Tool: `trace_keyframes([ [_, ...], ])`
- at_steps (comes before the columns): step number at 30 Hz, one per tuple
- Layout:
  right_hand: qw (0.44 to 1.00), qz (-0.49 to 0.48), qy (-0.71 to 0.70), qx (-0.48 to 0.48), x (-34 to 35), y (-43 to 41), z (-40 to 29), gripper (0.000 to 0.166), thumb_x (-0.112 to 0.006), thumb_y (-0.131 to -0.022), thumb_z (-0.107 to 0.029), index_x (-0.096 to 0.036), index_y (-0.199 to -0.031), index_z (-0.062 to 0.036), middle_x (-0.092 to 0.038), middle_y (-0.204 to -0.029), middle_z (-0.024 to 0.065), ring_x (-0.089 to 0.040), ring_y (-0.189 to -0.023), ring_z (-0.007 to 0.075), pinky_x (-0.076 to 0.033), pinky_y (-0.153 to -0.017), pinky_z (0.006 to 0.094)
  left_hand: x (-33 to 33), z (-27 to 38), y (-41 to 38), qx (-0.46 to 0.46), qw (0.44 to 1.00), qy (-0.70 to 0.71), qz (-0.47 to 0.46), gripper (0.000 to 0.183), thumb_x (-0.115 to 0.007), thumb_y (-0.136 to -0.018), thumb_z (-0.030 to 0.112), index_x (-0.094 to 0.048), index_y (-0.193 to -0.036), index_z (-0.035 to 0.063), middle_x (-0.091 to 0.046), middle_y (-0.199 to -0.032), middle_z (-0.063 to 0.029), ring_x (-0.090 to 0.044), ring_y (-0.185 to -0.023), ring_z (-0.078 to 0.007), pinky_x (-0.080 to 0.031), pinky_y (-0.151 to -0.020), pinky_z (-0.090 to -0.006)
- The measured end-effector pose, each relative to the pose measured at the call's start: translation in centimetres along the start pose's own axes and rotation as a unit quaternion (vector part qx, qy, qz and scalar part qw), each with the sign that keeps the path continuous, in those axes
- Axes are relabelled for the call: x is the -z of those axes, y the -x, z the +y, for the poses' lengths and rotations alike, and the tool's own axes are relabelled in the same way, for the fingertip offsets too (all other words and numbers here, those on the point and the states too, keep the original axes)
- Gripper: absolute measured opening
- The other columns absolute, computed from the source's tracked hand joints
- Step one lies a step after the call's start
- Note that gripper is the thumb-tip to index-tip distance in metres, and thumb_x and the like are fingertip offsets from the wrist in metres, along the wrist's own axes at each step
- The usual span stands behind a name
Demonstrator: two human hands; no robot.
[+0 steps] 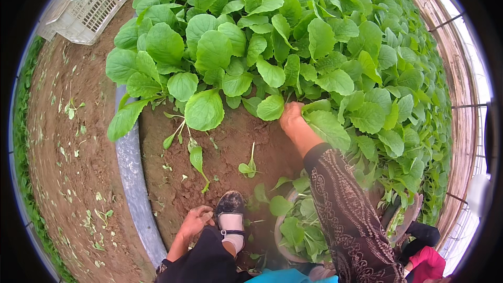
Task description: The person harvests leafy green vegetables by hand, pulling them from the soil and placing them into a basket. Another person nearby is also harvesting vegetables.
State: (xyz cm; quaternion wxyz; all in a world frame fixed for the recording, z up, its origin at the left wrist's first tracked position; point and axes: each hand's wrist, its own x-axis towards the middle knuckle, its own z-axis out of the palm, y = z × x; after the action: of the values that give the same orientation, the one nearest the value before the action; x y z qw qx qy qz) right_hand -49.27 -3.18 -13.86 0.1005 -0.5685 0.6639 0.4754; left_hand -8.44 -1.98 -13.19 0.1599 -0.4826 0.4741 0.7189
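Observation:
A dense bed of leafy green plants [214,51] with broad rounded leaves fills the upper middle and right. My right hand [291,114] reaches in low at the bed's near edge, by the base of the stems; its fingertips are hidden among leaves, so I cannot tell whether it grips a stem. My left hand [198,219] rests near my knee beside my shoe, its fingers loosely bent, with nothing visible in it. Between my feet and right forearm stands a round container [279,236] holding picked leafy greens [306,230].
A grey pipe or hose [133,169] curves along the bed's left side. Beyond it runs bare soil with scattered leaf scraps, and a white plastic crate [84,13] stands upper left. Another person [428,263] in a pink garment is at lower right, near a second container [408,218].

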Motion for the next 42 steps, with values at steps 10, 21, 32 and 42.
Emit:
trace_keyframes([
  [10, 0.973, 0.086, -0.207, 0.057, 6.3, 19.5, 10.3, 0.016, -0.054, -0.076, -0.009, -0.060, -0.088, 0.0001, -0.065, -0.081, 0.0132, -0.064, -0.077, 0.0296, -0.050, -0.063, 0.0376, 0.2, 5.1, -1.2, -0.083, 0.996, -0.038, 0.023, 0.028, -0.051, -0.086, 0.013, -0.052, -0.107, -0.0050, -0.062, -0.068, -0.0106, -0.052, -0.045, -0.0124, -0.042, -0.040, -0.0248],
  [21, 0.906, 0.184, -0.310, -0.222, -5.6, 23.3, 3.8, 0.014, -0.060, -0.072, -0.012, -0.058, -0.085, -0.0052, -0.063, -0.071, 0.0017, -0.064, -0.072, 0.0154, -0.046, -0.054, 0.0353, -0.1, 16.8, 4.0, -0.240, 0.951, -0.190, -0.033, 0.028, -0.051, -0.085, 0.010, -0.051, -0.109, -0.0046, -0.062, -0.073, -0.0123, -0.054, -0.048, -0.0138, -0.044, -0.043, -0.0260],
  [32, 0.878, 0.276, -0.308, -0.240, -6.7, 34.8, 4.8, 0.029, -0.054, -0.072, -0.005, -0.045, -0.099, 0.0009, -0.059, -0.070, 0.0116, -0.061, -0.058, 0.0237, -0.045, -0.053, 0.0365, -12.5, 37.8, 12.7, -0.447, 0.744, -0.496, -0.006, 0.037, -0.057, -0.083, 0.024, -0.053, -0.107, -0.0045, -0.060, -0.076, -0.0104, -0.058, -0.061, -0.0154, -0.048, -0.057, -0.0280],
  [42, 0.845, 0.383, -0.176, -0.329, -9.5, 40.2, -0.2, 0.038, -0.051, -0.074, -0.008, -0.048, -0.108, 0.0075, -0.052, -0.068, 0.0079, -0.053, -0.058, 0.0192, -0.038, -0.064, 0.0339, -31.1, 25.2, 4.8, -0.307, 0.876, -0.255, -0.269, 0.056, -0.066, -0.076, 0.038, -0.054, -0.111, -0.0049, -0.058, -0.107, -0.0116, -0.054, -0.097, -0.0169, -0.042, -0.082, -0.0280],
])
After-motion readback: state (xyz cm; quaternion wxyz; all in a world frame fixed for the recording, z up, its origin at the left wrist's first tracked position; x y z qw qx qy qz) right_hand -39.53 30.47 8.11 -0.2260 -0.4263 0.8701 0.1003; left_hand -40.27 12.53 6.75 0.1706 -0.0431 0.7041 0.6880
